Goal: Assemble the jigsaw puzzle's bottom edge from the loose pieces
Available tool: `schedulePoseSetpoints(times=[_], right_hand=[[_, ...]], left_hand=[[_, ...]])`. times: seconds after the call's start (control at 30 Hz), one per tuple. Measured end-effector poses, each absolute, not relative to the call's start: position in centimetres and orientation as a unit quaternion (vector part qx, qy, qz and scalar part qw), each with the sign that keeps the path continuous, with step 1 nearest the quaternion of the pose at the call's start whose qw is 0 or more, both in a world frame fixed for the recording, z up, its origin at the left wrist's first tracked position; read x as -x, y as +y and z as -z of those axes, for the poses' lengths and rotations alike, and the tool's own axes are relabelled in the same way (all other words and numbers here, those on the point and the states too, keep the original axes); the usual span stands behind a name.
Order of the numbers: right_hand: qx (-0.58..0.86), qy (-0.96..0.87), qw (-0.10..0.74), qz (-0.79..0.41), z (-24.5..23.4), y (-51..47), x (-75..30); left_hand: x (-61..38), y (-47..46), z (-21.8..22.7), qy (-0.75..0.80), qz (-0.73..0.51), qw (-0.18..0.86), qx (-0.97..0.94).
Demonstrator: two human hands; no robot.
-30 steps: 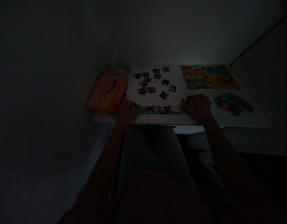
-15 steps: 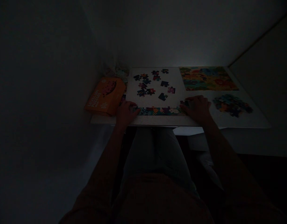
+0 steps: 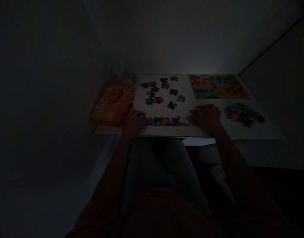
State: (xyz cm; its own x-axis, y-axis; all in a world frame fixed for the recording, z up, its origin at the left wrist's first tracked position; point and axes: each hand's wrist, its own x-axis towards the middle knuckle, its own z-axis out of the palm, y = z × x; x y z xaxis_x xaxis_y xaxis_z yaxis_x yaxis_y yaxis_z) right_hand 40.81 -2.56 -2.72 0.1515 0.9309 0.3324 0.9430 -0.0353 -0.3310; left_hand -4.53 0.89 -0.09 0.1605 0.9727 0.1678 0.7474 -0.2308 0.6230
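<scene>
The scene is very dark. A joined row of jigsaw pieces (image 3: pixel 170 121) runs along the near edge of a white board (image 3: pixel 184 89). My left hand (image 3: pixel 132 122) rests at the row's left end with its fingers curled on the pieces there. At the right end lies my right hand (image 3: pixel 209 117), fingers pressed on a dark piece (image 3: pixel 194 113) at the row's corner. Several loose pieces (image 3: pixel 161 91) lie scattered on the board beyond the row.
An orange puzzle box (image 3: pixel 111 104) sits left of the board. A finished colourful puzzle (image 3: pixel 217 87) lies at the back right, and a heap of loose pieces (image 3: pixel 243 114) sits in front of it. Walls close in on the left, back and right. My lap is below the table edge.
The view has tilted so the table sits slightly lower in frame. Both hands stay at the ends of the joined row; no piece has visibly moved.
</scene>
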Motion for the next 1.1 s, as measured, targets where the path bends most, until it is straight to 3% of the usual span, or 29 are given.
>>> schedulePoseSetpoints(times=[1.1], right_hand=[[0.708,-0.655,0.264,-0.002,2.5,-2.6,-40.1]], left_hand=[[4.6,0.8,1.3,0.570,-0.324,0.143,-0.741]])
